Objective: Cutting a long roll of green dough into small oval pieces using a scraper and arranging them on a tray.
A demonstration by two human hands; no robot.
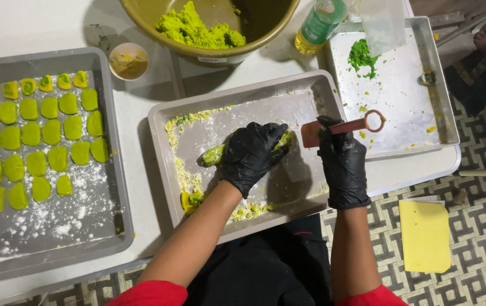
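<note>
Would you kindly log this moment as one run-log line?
left hand: pressing green dough roll | right hand: holding brown cutter | middle tray: floured | left tray: cut green pieces

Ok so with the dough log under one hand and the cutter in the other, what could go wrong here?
1. The left hand covers most of the dough log, so the cutter in the right hand could nick the glove.
2. The middle tray hangs past the table edge near the body and might tip.
3. Crumbs along its rim could stick to the log.
</note>
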